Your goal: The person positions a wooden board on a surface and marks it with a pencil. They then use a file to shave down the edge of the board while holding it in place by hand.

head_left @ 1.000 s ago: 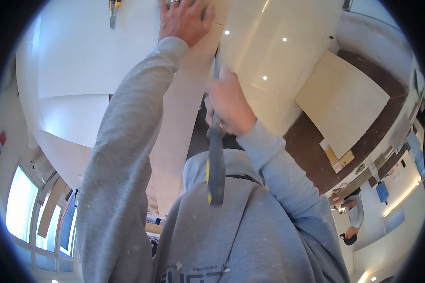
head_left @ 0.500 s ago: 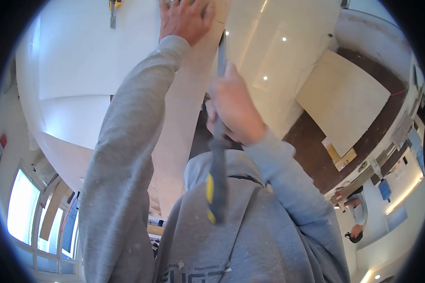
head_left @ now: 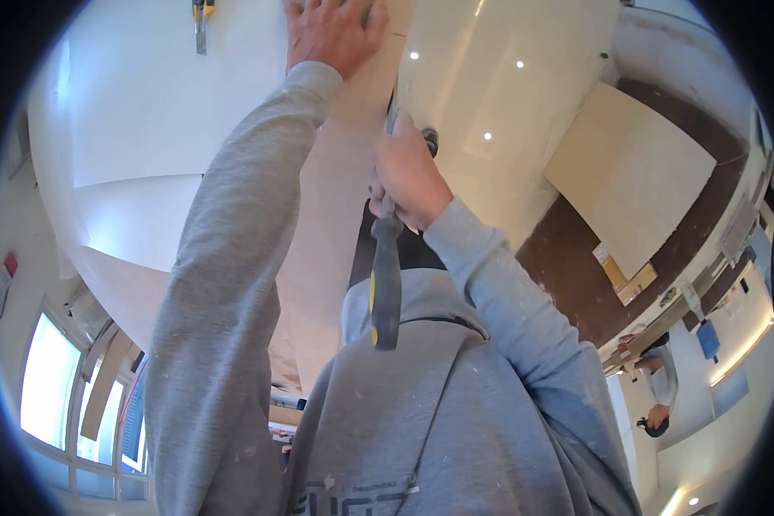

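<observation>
My left hand (head_left: pixel 335 33) lies flat with its fingers spread on a pale board (head_left: pixel 325 155) near the top of the view. Lower and to the right, my right hand (head_left: pixel 407 168) is wrapped around the shaft of a long tool (head_left: pixel 387 284). Its grey handle with yellow patches points back toward my chest. The thin metal end lies along the board's right edge, beside a glossy cream surface (head_left: pixel 482 95). A dark round object (head_left: pixel 431 140) shows partly behind my right hand.
A yellow and black cutter (head_left: pixel 201 24) lies on the white sheet (head_left: pixel 133 103) at the upper left. At the right, a beige panel (head_left: pixel 632 176) rests on a brown surface (head_left: pixel 559 258). Another person (head_left: pixel 656 387) is farther off at the lower right.
The long tool has moved back up and away from my chest, its handle higher in view. My right hand has shifted slightly left. My left hand stays on the board.
</observation>
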`<state>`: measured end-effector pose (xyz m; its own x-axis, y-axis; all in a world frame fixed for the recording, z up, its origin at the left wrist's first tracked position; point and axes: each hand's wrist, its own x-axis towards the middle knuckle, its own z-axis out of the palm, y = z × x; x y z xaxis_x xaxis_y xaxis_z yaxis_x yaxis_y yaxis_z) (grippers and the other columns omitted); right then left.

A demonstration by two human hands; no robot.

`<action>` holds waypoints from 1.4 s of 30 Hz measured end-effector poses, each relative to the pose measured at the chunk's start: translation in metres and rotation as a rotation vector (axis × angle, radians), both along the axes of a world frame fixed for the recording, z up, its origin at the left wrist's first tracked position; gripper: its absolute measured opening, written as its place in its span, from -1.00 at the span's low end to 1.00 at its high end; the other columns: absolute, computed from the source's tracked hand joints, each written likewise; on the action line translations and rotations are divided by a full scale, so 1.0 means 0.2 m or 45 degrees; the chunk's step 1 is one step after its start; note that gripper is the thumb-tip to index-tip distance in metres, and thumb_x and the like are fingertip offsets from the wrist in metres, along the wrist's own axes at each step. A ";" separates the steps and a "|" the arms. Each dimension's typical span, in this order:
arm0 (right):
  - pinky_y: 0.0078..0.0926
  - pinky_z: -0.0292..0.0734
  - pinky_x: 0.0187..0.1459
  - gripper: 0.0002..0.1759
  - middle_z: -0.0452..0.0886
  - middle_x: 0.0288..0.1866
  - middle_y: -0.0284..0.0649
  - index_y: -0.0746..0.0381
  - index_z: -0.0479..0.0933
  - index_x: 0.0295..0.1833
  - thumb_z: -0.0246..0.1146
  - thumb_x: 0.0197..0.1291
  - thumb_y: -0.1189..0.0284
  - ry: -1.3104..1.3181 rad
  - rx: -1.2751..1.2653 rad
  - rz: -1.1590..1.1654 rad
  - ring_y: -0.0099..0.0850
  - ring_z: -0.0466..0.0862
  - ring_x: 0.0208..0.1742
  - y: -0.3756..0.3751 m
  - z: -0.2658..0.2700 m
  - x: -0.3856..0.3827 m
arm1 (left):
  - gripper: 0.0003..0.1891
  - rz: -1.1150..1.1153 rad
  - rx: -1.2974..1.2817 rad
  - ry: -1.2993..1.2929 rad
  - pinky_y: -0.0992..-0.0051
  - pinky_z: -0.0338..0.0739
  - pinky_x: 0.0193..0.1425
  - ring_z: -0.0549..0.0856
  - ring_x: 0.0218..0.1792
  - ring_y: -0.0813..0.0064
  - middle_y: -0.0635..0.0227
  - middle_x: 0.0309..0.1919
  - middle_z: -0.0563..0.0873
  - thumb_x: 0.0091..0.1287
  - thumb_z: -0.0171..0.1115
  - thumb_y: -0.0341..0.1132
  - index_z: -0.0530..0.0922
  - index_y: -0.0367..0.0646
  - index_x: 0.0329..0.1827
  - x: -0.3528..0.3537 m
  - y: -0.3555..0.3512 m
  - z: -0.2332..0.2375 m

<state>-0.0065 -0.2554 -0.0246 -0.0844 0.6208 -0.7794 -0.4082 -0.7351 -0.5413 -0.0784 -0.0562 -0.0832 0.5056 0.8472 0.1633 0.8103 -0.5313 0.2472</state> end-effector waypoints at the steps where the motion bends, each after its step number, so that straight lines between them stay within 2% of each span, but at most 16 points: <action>1: -0.28 0.42 -0.74 -0.76 0.39 -0.44 -0.18 0.24 0.18 0.10 0.06 0.50 0.41 0.061 -0.082 -0.048 -0.33 0.52 -0.68 0.06 0.06 0.03 | -0.35 0.001 0.005 0.003 -0.41 -0.01 0.72 0.14 0.76 -0.10 0.23 0.76 0.26 0.57 0.13 -0.06 0.36 0.21 0.73 0.00 0.00 0.00; 5: -0.44 0.21 -0.76 -0.78 0.28 -0.45 -0.32 0.10 0.18 0.00 0.06 0.35 0.51 0.078 -0.272 -0.123 -0.53 0.37 -0.66 0.14 0.38 0.09 | -0.35 -0.001 -0.013 -0.014 -0.41 -0.01 0.72 0.14 0.76 -0.09 0.25 0.76 0.27 0.57 0.12 -0.05 0.35 0.19 0.74 0.01 -0.01 0.01; 6: -0.42 0.23 -0.77 -0.78 0.29 -0.43 -0.32 0.10 0.16 -0.02 0.06 0.36 0.51 0.069 -0.238 -0.158 -0.53 0.38 -0.66 0.12 0.41 0.09 | -0.35 -0.001 -0.012 -0.021 -0.40 -0.01 0.72 0.14 0.76 -0.09 0.25 0.76 0.27 0.57 0.12 -0.05 0.35 0.19 0.74 0.01 -0.01 0.01; 8: -0.32 0.42 -0.68 -0.78 0.37 -0.39 -0.23 0.20 0.19 0.06 0.08 0.47 0.42 0.062 -0.219 -0.092 -0.40 0.48 -0.65 0.13 0.53 0.12 | -0.35 -0.003 -0.008 -0.023 -0.39 -0.02 0.73 0.14 0.76 -0.09 0.25 0.76 0.27 0.58 0.12 -0.05 0.35 0.19 0.74 -0.01 -0.01 0.00; 10: -0.27 0.51 -0.63 -0.73 0.41 -0.38 -0.18 0.26 0.20 0.10 0.10 0.52 0.38 0.051 -0.214 -0.077 -0.34 0.53 -0.63 0.13 0.52 0.12 | -0.35 -0.005 0.000 -0.024 -0.39 -0.02 0.73 0.14 0.76 -0.08 0.25 0.76 0.26 0.58 0.11 -0.05 0.34 0.19 0.74 0.00 -0.01 -0.02; 15: -0.25 0.48 -0.64 -0.68 0.40 -0.42 -0.15 0.30 0.17 0.08 0.16 0.49 0.40 0.022 -0.189 -0.169 -0.35 0.53 -0.62 0.13 0.17 -0.01 | -0.35 0.010 -0.001 -0.020 -0.40 -0.01 0.72 0.14 0.76 -0.09 0.25 0.76 0.26 0.59 0.11 -0.06 0.34 0.19 0.74 -0.01 0.01 -0.02; 22: -0.29 0.48 -0.64 -0.71 0.43 -0.41 -0.19 0.18 0.15 0.08 0.14 0.49 0.40 0.153 -0.274 -0.055 -0.37 0.50 -0.62 0.05 0.51 0.08 | -0.35 0.001 0.002 -0.006 -0.41 0.02 0.72 0.14 0.76 -0.12 0.24 0.77 0.25 0.59 0.11 -0.06 0.34 0.19 0.75 0.00 -0.01 0.00; 26: -0.30 0.47 -0.65 -0.76 0.40 -0.43 -0.21 0.16 0.19 0.07 0.11 0.43 0.43 0.207 -0.298 -0.231 -0.37 0.49 -0.65 0.03 0.17 -0.01 | -0.35 0.006 0.023 -0.025 -0.41 0.02 0.72 0.16 0.75 -0.13 0.23 0.76 0.26 0.58 0.12 -0.06 0.35 0.19 0.74 0.00 0.00 -0.01; 28: -0.30 0.47 -0.67 -0.78 0.38 -0.43 -0.21 0.15 0.21 0.03 0.11 0.40 0.45 0.281 -0.386 -0.228 -0.36 0.47 -0.67 0.05 0.12 0.02 | -0.35 0.021 0.039 -0.033 -0.41 0.02 0.72 0.16 0.75 -0.13 0.24 0.76 0.27 0.58 0.13 -0.06 0.35 0.19 0.74 0.00 -0.01 -0.02; 31: -0.28 0.46 -0.70 -0.81 0.36 -0.43 -0.21 0.16 0.23 -0.02 0.10 0.38 0.48 0.185 -0.332 -0.136 -0.34 0.46 -0.69 0.07 0.30 0.08 | -0.35 0.015 0.029 -0.049 -0.41 0.02 0.71 0.16 0.75 -0.12 0.24 0.75 0.28 0.57 0.13 -0.06 0.36 0.19 0.73 0.01 0.00 -0.02; 32: -0.44 0.23 -0.80 -0.79 0.30 -0.41 -0.35 0.07 0.20 -0.01 0.07 0.37 0.53 0.136 -0.348 -0.145 -0.55 0.36 -0.67 0.09 0.43 0.07 | -0.36 0.015 0.021 -0.038 -0.41 0.02 0.71 0.16 0.75 -0.12 0.24 0.75 0.28 0.57 0.13 -0.06 0.37 0.19 0.73 0.01 -0.01 -0.01; 35: -0.19 0.48 -0.70 -0.79 0.38 -0.40 -0.18 0.21 0.23 0.02 0.10 0.38 0.47 0.119 -0.342 -0.125 -0.31 0.50 -0.65 0.09 0.56 0.09 | -0.36 0.007 0.013 -0.023 -0.41 0.02 0.71 0.16 0.75 -0.12 0.24 0.75 0.28 0.57 0.13 -0.05 0.37 0.20 0.73 0.00 -0.01 0.00; 37: -0.19 0.50 -0.67 -0.77 0.41 -0.36 -0.16 0.22 0.22 0.03 0.13 0.41 0.44 -0.264 0.150 0.074 -0.32 0.55 -0.58 -0.11 0.12 -0.05 | -0.36 0.008 0.022 -0.035 -0.40 0.02 0.71 0.16 0.75 -0.11 0.25 0.75 0.28 0.57 0.13 -0.05 0.37 0.20 0.73 0.00 -0.01 -0.02; 39: -0.21 0.51 -0.64 -0.74 0.44 -0.32 -0.14 0.24 0.22 0.05 0.15 0.44 0.42 -0.284 0.191 0.065 -0.34 0.59 -0.51 -0.07 0.02 -0.08 | -0.36 0.011 0.028 -0.038 -0.40 0.02 0.71 0.17 0.75 -0.11 0.25 0.75 0.28 0.57 0.13 -0.05 0.37 0.20 0.73 0.00 -0.01 -0.02; 41: -0.24 0.51 -0.61 -0.70 0.46 -0.28 -0.11 0.27 0.22 0.08 0.17 0.47 0.39 0.067 -0.223 -0.132 -0.36 0.62 -0.45 0.00 0.04 -0.07 | -0.36 0.012 0.034 -0.031 -0.40 0.03 0.72 0.17 0.75 -0.10 0.26 0.75 0.28 0.57 0.13 -0.05 0.37 0.20 0.73 -0.01 -0.01 -0.01; 42: -0.26 0.50 -0.60 -0.70 0.47 -0.28 -0.11 0.27 0.22 0.08 0.17 0.47 0.38 0.106 -0.224 -0.130 -0.37 0.62 -0.45 0.02 0.10 -0.04 | -0.36 0.013 0.031 -0.029 -0.39 0.03 0.72 0.16 0.75 -0.09 0.27 0.76 0.28 0.57 0.13 -0.05 0.37 0.21 0.73 -0.01 -0.01 -0.01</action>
